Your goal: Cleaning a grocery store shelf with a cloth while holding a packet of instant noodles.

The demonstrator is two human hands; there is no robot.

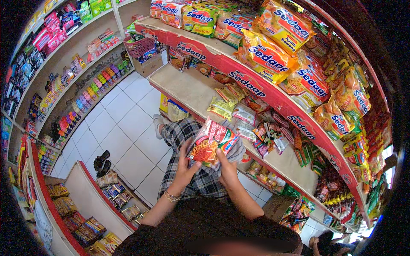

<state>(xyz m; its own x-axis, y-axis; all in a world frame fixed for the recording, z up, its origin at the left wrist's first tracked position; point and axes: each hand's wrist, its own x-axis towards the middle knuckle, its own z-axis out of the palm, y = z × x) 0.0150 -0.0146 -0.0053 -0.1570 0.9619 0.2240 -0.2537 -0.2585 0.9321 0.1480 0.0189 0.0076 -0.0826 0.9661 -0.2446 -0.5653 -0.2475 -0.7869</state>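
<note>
A red and white instant noodle packet (209, 145) is held over my lap in both hands. My left hand (183, 171) grips its near left edge, with the thumb on the front. On the right side, my right hand (228, 166) presses its thumb against the packet's lower corner. A grey cloth (237, 149) is bunched behind the packet and against my right hand; its far part is hidden. Just beyond the packet, several small yellow and white packets (221, 107) lie on the middle shelf (189, 86).
Upper shelf board (198, 52), with a red front strip, carries large Mie Sedaap packs (266, 57). Wall shelves (80, 60) with small goods curve along the left. Low biscuit shelves (73, 188) stand at lower left, near black sandals (102, 163) on the tiled floor (128, 128). A person (323, 243) is partly visible at lower right.
</note>
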